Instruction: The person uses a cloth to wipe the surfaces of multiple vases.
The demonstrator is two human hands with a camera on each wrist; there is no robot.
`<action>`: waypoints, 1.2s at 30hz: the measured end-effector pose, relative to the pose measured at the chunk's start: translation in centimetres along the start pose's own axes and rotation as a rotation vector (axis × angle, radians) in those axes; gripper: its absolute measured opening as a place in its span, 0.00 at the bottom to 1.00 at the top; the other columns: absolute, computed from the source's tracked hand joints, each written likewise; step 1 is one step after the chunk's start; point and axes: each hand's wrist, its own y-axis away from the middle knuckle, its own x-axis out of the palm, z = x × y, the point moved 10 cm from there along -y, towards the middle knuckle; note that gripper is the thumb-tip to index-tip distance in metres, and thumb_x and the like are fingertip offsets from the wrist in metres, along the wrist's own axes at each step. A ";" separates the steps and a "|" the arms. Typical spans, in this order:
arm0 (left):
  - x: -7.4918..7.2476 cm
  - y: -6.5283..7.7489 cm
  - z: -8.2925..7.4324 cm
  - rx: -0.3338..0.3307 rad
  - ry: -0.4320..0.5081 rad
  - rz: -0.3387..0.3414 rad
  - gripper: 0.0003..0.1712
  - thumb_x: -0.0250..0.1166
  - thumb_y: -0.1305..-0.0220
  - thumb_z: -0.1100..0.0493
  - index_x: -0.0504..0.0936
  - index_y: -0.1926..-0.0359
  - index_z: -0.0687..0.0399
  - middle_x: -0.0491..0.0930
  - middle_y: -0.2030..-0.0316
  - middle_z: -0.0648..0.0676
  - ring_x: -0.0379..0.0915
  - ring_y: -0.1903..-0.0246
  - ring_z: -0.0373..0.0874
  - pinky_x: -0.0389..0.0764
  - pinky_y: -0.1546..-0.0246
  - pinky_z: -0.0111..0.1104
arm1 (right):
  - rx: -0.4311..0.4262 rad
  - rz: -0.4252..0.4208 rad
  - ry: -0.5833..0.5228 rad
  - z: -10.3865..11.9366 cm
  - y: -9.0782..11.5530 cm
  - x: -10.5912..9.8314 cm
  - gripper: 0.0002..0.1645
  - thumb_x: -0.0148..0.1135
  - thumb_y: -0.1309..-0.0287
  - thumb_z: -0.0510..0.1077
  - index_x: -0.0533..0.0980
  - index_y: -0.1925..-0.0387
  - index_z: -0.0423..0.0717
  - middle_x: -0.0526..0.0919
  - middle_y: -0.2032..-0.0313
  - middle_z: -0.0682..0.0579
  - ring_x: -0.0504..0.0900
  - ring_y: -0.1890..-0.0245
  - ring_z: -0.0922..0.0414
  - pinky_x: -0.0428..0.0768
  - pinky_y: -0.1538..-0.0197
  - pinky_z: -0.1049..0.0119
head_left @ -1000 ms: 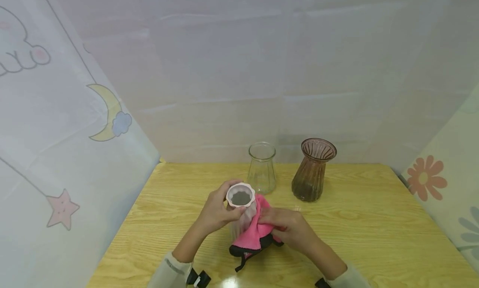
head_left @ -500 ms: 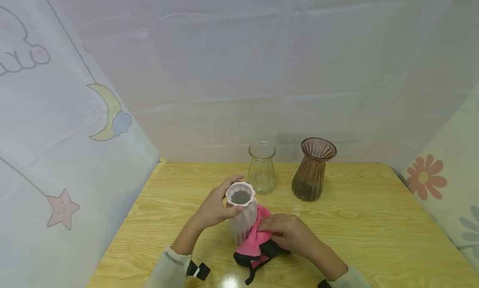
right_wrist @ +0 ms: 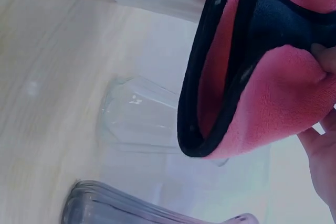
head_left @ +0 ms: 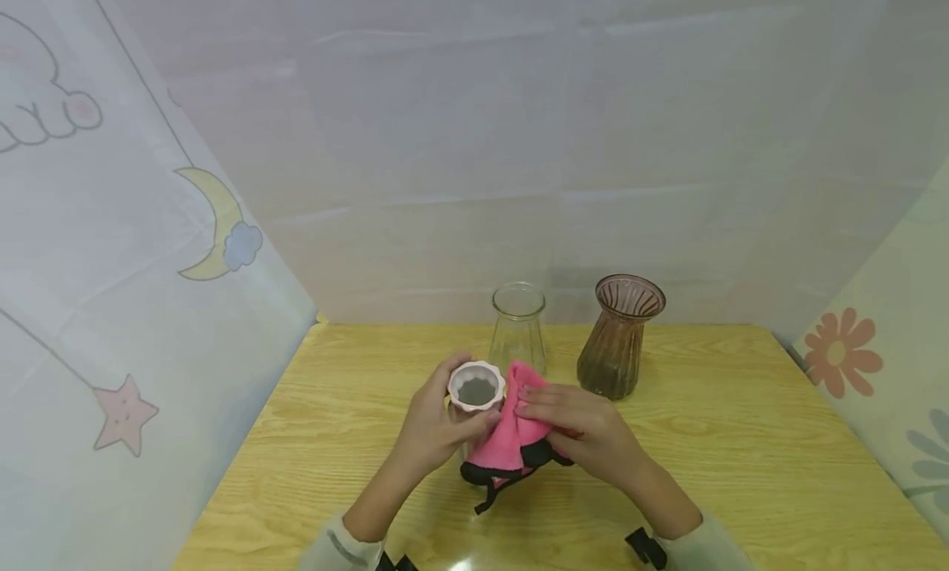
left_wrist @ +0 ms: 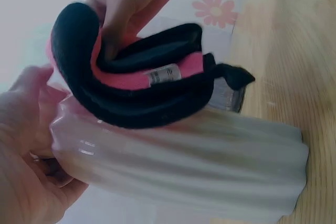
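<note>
Head view: my left grip (head_left: pixel 433 423) is curled round the top of a white vase (head_left: pixel 477 390), probably to steady it; my right grip (head_left: pixel 596 429) pinches a pink cloth (head_left: pixel 507 439) at its side. A clear vase (head_left: pixel 517 334) and brown vase (head_left: pixel 612 357) stand behind; the table (head_left: pixel 741 439) gives room left and right.

Left wrist view: the cloth's black edge crosses the white vase's upper side.

Right wrist view: cloth partly hides the clear vase.

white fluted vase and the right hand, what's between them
A black-edged pink cloth lies between the right hand and the white fluted vase, as the head view shows.
</note>
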 end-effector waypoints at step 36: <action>1.0 -2.6 0.6 0.195 0.089 0.373 0.38 0.71 0.42 0.54 0.70 0.32 0.55 0.82 0.55 0.59 0.76 0.62 0.50 0.78 0.67 0.31 | 0.146 0.261 -0.036 -1.8 4.1 5.9 0.30 0.76 0.62 0.25 0.87 0.56 0.54 0.89 0.57 0.57 0.87 0.55 0.58 0.82 0.49 0.70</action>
